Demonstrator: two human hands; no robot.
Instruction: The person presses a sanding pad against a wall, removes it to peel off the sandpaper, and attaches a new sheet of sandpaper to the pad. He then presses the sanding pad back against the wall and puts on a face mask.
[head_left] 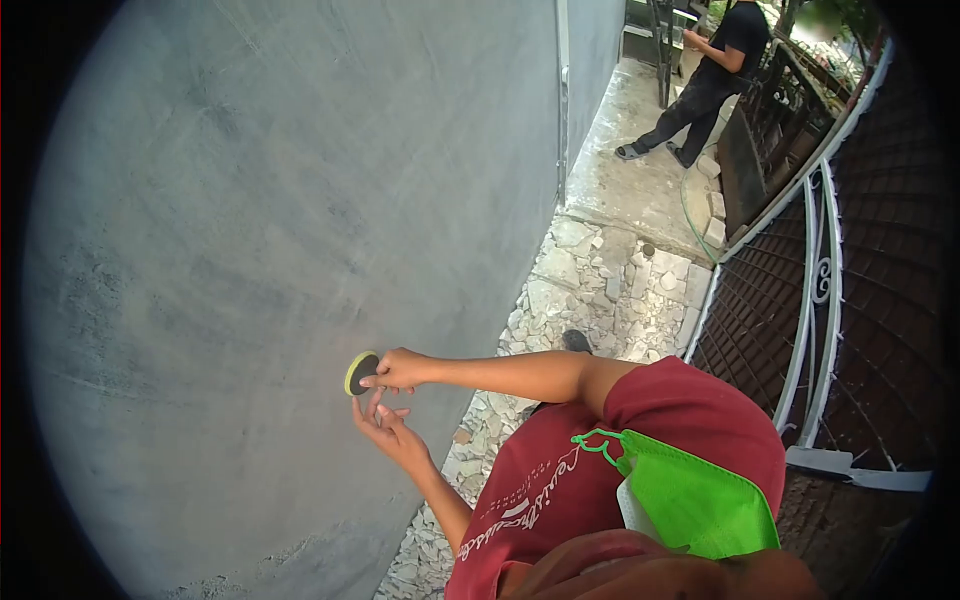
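My right hand (402, 371) grips a round pad (367, 374), black on its face with a yellow-green rim, its fingers and thumb at the black side. The pad is tilted, its yellow edge toward the grey plastered wall (250, 240). Just below it, my left hand (388, 428) has its fingers loosely spread, with fingertips close under the pad's lower edge. Nothing shows in the left palm. Cloudy smears and sweeping marks cover the wall's surface around both hands.
Broken rubble (545, 300) lines the ground along the wall's foot. A metal gate (822, 290) with white framing stands behind me. Farther along the concrete path (620, 150), a person in dark clothes (715, 85) stands near stacked blocks (714, 205). A green face mask (700, 495) hangs at my face.
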